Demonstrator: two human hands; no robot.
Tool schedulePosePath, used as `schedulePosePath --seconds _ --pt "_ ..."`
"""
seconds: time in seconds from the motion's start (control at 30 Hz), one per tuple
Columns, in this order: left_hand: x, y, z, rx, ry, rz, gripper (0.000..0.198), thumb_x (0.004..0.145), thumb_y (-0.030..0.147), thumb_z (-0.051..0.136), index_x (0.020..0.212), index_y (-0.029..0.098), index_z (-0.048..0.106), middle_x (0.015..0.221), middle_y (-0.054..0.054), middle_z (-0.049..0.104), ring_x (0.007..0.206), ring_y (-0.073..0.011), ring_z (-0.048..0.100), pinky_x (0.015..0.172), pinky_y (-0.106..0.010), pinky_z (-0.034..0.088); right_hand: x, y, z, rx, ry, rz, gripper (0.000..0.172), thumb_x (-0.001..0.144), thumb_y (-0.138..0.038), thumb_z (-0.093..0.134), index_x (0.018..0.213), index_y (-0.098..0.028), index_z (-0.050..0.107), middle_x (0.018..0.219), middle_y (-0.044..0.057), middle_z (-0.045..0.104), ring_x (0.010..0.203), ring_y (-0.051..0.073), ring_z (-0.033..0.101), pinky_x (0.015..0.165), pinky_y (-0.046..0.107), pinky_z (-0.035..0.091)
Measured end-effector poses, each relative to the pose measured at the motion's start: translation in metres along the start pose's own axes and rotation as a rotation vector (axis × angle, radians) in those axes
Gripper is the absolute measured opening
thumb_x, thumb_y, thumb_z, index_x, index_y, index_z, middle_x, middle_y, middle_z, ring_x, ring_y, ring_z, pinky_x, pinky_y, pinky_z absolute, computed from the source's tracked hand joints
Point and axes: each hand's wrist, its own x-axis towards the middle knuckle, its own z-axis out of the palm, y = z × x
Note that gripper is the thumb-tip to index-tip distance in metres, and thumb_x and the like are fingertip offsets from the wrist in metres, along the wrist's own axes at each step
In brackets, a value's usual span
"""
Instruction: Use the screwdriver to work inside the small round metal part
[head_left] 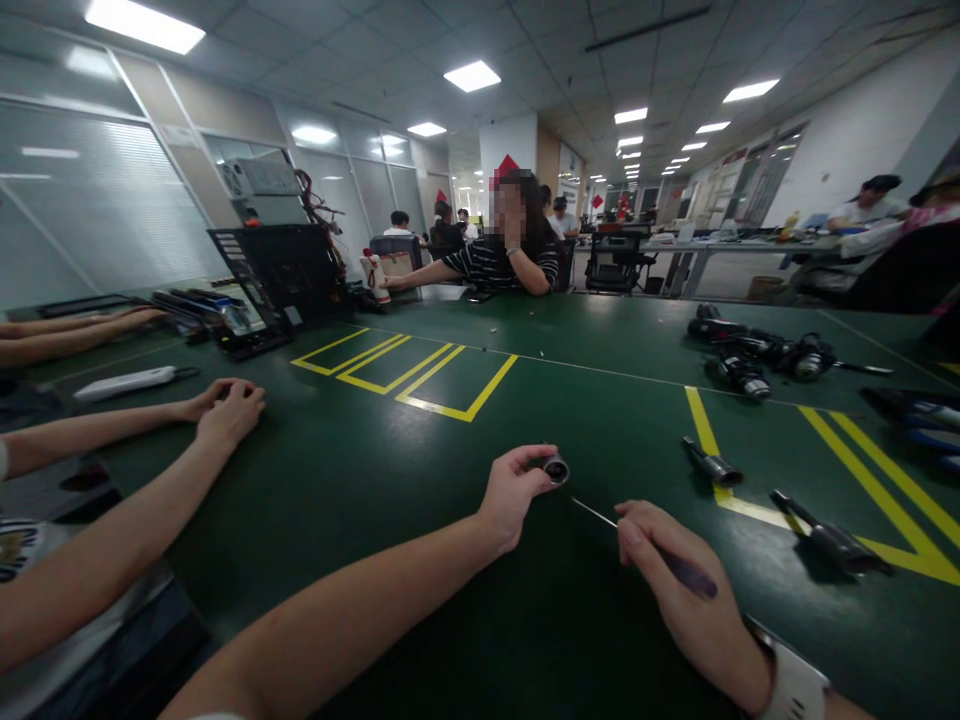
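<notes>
the left hand (pixel 514 500) pinches a small round metal part (pixel 556 471) between thumb and bent fingers, the part sitting at its fingertips on the side toward the right hand (pixel 667 560). that right hand is curled closed around the dark handle of a slim screwdriver-like tool (pixel 697 578) (its thin shaft points at the part, the tip near but apart from it). beyond and to the right of the right hand, two dark metal pieces (pixel 832 540) lie by yellow tape (pixel 757 513) on the green table (pixel 420 470).
</notes>
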Motion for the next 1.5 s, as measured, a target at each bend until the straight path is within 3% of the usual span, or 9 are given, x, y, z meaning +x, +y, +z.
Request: schedulePosePath --seconds 0.2,0.37,0.6,1.3,1.5 --pt "-0.006 0.004 0.006 0.05 -0.027 -0.005 0.035 0.067 -0.003 0.061 0.097 0.015 0.066 0.097 -0.007 0.067 0.088 -0.0172 0.063 0.085 -0.035 0.051 0.002 0.005 0.004 -0.01 -0.119 -0.084 0.022 0.091 -0.03 0.043 0.073 -0.022 0.053 0.074 0.002 0.055 0.067 0.017 0.054 0.06 0.029 0.045" --pt "-0.011 0.006 0.01 0.072 -0.076 -0.003 0.037 0.064 -0.003 0.062 0.096 0.015 0.067 0.096 -0.006 0.068 0.089 -0.0173 0.063 0.085 -0.034 0.05 0.002 0.009 0.007 -0.034 -0.126 -0.149 0.016 0.09 -0.027 0.045 0.077 -0.022 0.053 0.077 0.002 0.056 0.072 0.017 0.054 0.063 0.031 0.046" --pt "-0.01 0.004 0.008 0.059 -0.085 0.0 0.035 0.066 -0.001 0.065 0.097 0.015 0.067 0.097 -0.006 0.068 0.089 -0.0169 0.063 0.085 -0.033 0.049 0.001 0.001 0.001 -0.037 -0.035 -0.113 0.023 0.091 -0.028 0.044 0.071 -0.021 0.053 0.07 0.002 0.055 0.064 0.017 0.053 0.058 0.03 0.044" --pt "-0.013 0.008 0.011 0.085 -0.084 0.007 0.033 0.064 -0.001 0.068 0.093 0.015 0.067 0.101 -0.008 0.067 0.091 -0.018 0.063 0.087 -0.037 0.049 0.001 0.002 0.003 -0.038 -0.11 -0.061 0.026 0.091 -0.031 0.044 0.069 -0.022 0.053 0.069 0.002 0.056 0.064 0.017 0.054 0.059 0.03 0.045" --pt "-0.014 0.004 0.011 0.148 -0.116 0.068 0.031 0.065 0.0 0.065 0.093 0.013 0.066 0.097 -0.007 0.066 0.086 -0.0168 0.063 0.084 -0.035 0.049 0.001 0.005 0.004 -0.046 -0.105 -0.032 0.027 0.091 -0.033 0.043 0.069 -0.021 0.053 0.069 0.001 0.054 0.063 0.016 0.053 0.057 0.029 0.044"
